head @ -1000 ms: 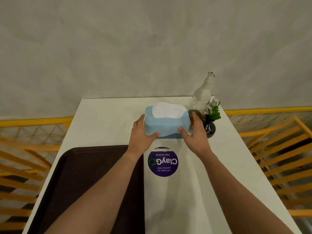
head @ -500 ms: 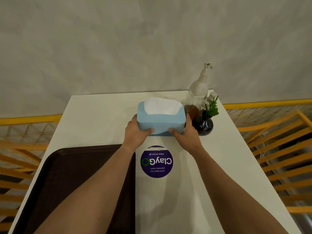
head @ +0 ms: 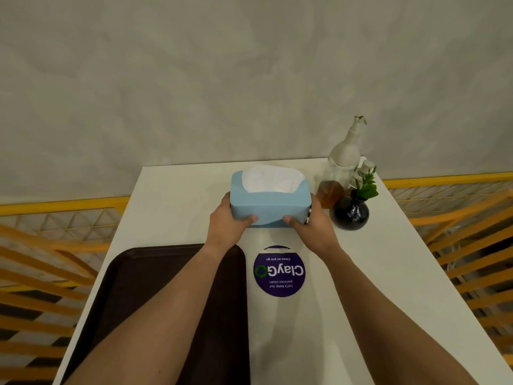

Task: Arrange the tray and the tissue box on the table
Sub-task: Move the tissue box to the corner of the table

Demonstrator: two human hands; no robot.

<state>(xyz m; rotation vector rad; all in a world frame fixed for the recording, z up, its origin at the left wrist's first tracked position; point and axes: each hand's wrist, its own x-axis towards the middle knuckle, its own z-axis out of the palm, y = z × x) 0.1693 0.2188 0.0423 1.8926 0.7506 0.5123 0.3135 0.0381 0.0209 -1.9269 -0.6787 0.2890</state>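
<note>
A light blue tissue box (head: 268,202) with white tissue showing on top is at the far middle of the white table (head: 374,259). My left hand (head: 226,222) grips its left end and my right hand (head: 311,226) grips its right end, thumbs on the near side. I cannot tell if the box rests on the table or is just above it. A dark brown tray (head: 133,287) lies on the table's near left, partly under my left forearm.
A round purple sticker (head: 279,270) is on the table right of the tray. At the far right corner stand a white pump bottle (head: 347,151), a brown jar (head: 329,193) and a black vase with a green sprig (head: 351,212). Yellow railings flank the table.
The tissue box, held in both hands, has shifted slightly left, away from the vase and jar. My grip is unchanged.
</note>
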